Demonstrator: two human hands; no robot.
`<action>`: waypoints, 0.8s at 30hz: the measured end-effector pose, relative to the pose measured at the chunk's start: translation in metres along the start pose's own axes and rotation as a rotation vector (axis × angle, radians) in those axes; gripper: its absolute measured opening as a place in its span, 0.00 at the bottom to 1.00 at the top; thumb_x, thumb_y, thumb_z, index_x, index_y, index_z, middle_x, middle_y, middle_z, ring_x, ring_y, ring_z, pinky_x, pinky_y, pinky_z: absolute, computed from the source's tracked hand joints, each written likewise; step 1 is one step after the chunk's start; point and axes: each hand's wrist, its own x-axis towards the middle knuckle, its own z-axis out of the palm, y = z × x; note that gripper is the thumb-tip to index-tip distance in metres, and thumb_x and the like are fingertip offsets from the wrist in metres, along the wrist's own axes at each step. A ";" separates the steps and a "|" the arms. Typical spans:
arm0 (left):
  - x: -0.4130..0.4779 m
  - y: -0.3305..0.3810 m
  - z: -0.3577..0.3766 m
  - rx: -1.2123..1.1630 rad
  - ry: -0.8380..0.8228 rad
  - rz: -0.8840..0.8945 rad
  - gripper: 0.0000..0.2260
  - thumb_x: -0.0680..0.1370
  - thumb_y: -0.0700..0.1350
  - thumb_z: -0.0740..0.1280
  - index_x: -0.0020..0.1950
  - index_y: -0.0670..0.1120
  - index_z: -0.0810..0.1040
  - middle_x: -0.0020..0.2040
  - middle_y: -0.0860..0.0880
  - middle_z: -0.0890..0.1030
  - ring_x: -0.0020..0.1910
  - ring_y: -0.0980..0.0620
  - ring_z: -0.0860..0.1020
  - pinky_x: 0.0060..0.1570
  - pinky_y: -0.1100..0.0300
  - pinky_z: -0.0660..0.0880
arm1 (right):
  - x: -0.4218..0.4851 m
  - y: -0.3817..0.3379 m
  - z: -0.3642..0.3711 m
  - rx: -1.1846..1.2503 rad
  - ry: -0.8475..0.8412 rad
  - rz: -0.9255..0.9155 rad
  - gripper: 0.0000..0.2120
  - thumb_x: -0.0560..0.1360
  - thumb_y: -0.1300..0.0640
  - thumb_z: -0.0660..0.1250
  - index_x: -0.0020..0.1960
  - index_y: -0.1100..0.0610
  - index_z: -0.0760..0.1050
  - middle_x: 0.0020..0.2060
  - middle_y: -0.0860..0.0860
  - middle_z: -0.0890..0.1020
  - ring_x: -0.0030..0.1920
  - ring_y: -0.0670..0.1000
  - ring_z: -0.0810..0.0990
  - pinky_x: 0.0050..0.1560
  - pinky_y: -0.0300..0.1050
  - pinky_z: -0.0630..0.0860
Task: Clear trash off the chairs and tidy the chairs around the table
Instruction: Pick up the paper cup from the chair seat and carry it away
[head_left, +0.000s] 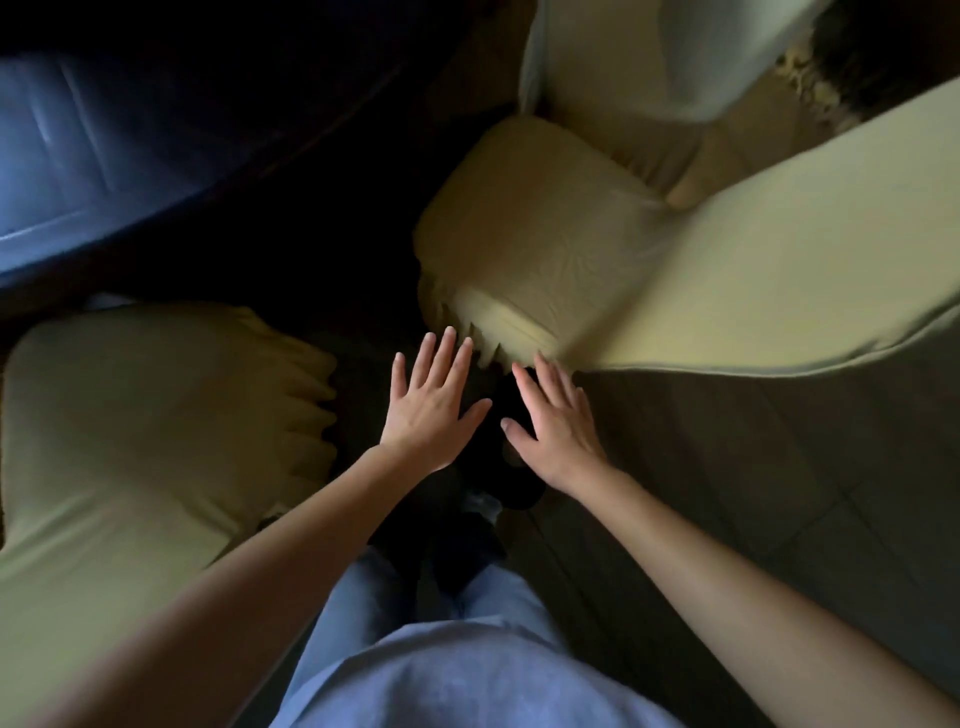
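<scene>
View from the head, looking down. We hold the left hand (431, 400) and the right hand (556, 421) out side by side, palms down, fingers straight and a little apart, gripping nothing. Their fingertips reach the near edge of the right chair (545, 223); whether they touch its ruffled cover, we cannot tell. This chair stands right of centre, its seat turned toward the dark table (104, 156) at far left and its back slanting off to the right. The left chair (156, 415) stands near left, well apart from it, with dark floor between. A third, paler chair (649, 62) shows at the far edge, just beyond the right chair. No trash shows on the visible seats, so we judge the clearing done here, though parts of each seat lie out of view or in shadow. The tidying looks unfinished: the right chair sits askew to the table and probably needs squaring and pushing in.
</scene>
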 end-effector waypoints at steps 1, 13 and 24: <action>-0.008 -0.003 -0.014 0.002 0.038 -0.012 0.33 0.80 0.62 0.51 0.78 0.51 0.41 0.79 0.51 0.40 0.77 0.50 0.37 0.73 0.46 0.36 | -0.003 -0.009 -0.010 -0.021 0.002 -0.023 0.32 0.80 0.44 0.57 0.78 0.49 0.47 0.78 0.50 0.43 0.78 0.53 0.40 0.75 0.59 0.45; -0.140 -0.080 -0.105 0.002 0.343 -0.215 0.35 0.73 0.66 0.38 0.77 0.54 0.39 0.78 0.52 0.38 0.76 0.51 0.34 0.74 0.46 0.36 | -0.035 -0.176 -0.046 -0.308 0.028 -0.547 0.35 0.76 0.35 0.44 0.78 0.49 0.42 0.78 0.50 0.39 0.77 0.51 0.36 0.74 0.60 0.42; -0.344 -0.176 -0.114 -0.087 0.516 -0.460 0.37 0.71 0.70 0.38 0.76 0.56 0.34 0.75 0.56 0.31 0.73 0.54 0.28 0.72 0.48 0.30 | -0.126 -0.328 0.017 -0.406 0.082 -0.802 0.36 0.75 0.34 0.38 0.78 0.48 0.39 0.78 0.49 0.37 0.76 0.50 0.32 0.73 0.58 0.35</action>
